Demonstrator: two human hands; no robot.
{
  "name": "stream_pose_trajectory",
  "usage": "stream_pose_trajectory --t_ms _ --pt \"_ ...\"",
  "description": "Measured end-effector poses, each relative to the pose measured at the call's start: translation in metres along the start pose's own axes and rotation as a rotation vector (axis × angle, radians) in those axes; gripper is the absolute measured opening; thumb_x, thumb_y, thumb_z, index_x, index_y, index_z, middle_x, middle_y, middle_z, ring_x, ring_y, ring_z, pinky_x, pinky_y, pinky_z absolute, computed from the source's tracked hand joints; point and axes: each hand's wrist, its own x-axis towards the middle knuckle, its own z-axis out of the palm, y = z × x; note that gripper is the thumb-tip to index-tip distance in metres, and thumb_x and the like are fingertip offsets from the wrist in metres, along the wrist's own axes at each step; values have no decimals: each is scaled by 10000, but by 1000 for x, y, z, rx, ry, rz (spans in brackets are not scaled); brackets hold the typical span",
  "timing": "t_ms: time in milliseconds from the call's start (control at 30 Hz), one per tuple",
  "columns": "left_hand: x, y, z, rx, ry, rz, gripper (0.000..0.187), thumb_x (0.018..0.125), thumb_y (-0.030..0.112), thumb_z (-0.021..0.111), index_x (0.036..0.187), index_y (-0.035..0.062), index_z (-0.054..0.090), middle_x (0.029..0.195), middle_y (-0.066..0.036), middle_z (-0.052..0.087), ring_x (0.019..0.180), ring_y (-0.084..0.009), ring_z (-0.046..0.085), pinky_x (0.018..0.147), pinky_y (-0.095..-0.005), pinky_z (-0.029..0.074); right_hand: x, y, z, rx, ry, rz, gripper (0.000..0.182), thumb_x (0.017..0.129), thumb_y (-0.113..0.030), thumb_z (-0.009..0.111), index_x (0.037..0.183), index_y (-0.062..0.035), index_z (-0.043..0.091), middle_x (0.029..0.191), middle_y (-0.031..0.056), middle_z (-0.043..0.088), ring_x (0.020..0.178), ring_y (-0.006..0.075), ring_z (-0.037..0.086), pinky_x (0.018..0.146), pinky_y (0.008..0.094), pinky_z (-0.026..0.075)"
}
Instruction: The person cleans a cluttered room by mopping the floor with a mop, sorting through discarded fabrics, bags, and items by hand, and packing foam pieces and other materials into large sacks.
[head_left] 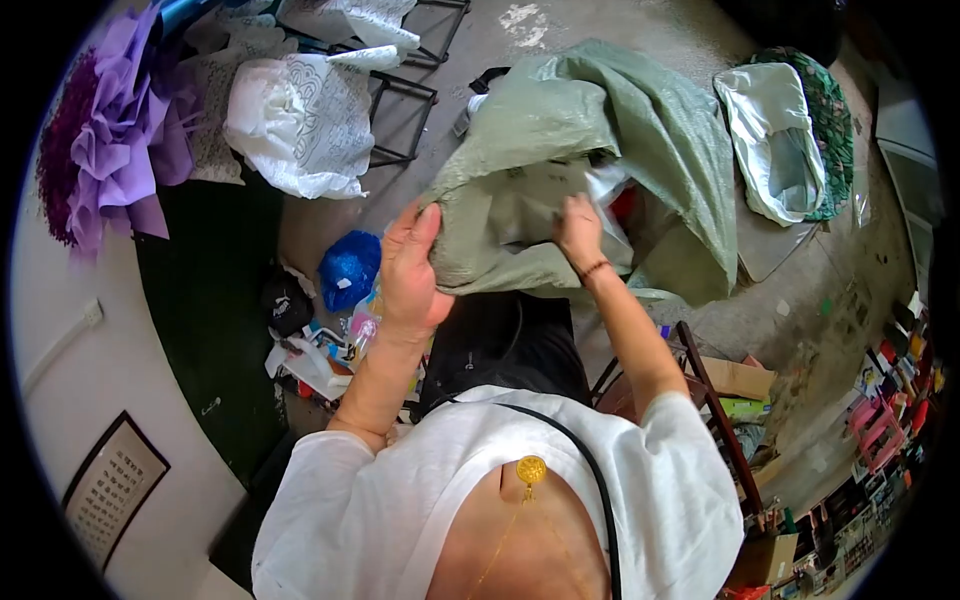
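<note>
White T-shirt, gold pendant

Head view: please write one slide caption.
Left hand holds a green sack by its edge; right hand is in its opening.

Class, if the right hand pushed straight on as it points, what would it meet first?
Probably the silvery material inside the green sack; the right hand seems to touch it, though depth is unclear.

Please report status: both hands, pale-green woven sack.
Left hand holds pale-green woven sack by its rim. Right hand at its open mouth, over silvery-white sheeting. No obstruction visible.
</note>
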Motion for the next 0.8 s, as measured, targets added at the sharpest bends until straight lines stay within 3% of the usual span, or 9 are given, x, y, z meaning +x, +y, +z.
stream_pose_trajectory --t_ms 67,133,200,300,467,533,567,667,800 --pt "-1 1 3 -10 14 -1 246 852 96 408 1050 -21 495 1005 -106 553 896 -181 545 803 -302 427 23 -36 29 -323 -395 -112 235 640 -81 525 866 -15 538 846 124 528 781 263 520 633 351 439" --pt "-5 6 6 -18 -7 -32 251 848 86 414 1060 -23 493 1011 -99 553 902 -171 541 803 -295 425 27 -57 84 -153 -317 -412 284 667 -95 489 921 18 549 888 124 536 789 257 515 652 336 437" --pt "-7 5 1 -8 -21 -36 273 846 111 418 1063 -44 476 1026 -128 544 927 -208 538 832 -330 415 25 -70 111 -96 -282 -490 276 686 -112 484 920 15 557 939 136 536 852 264 514 688 337 439" --pt "-11 13 5 -44 -77 -86 285 849 95 425 1094 -42 471 1010 -93 552 907 -139 529 814 -265 408 25 -65 142 -171 -516 -451 257 695 -130 496 908 -9 574 951 130 548 882 262 521 704 340 444" --pt "-16 19 -13 17 -29 -61 276 844 91 433 1085 -32 483 1007 -85 553 911 -127 521 808 -263 408 24 -25 170 -313 -783 -250 227 710 -158 517 889 -48 602 971 119 567 932 259 532 731 347 452" --pt "-14 26 -19 -33 -11 -78 276 841 101 438 1082 -25 487 998 -82 556 906 -134 527 804 -268 412 24 -19 162 -308 -786 -165 215 716 -170 525 881 -64 613 979 114 575 952 258 537 742 350 455" --pt "-12 33 -20 -31 9 -51 272 843 118 437 1069 -21 495 986 -90 563 889 -151 542 795 -283 423 32 -33 131 -305 -743 -63 188 697 -206 561 826 -90 631 870 103 605 848 253 576 708 344 467" --pt "-2 48 -31 -60 81 10 252 844 121 433 1035 -23 511 973 -102 569 866 -171 556 788 -297 433 39 -24 86 -87 -335 -206 166 650 -229 571 656 -63 574 713 144 575 685 283 562 601 353 445" --pt "11 61 -46 -19 81 86 232 842 121 429 994 -29 520 962 -112 568 855 -186 557 786 -308 434 89 -28 -5 -43 -268 -261 70 607 -103 532 638 -41 531 638 152 533 644 325 528 565 392 422"
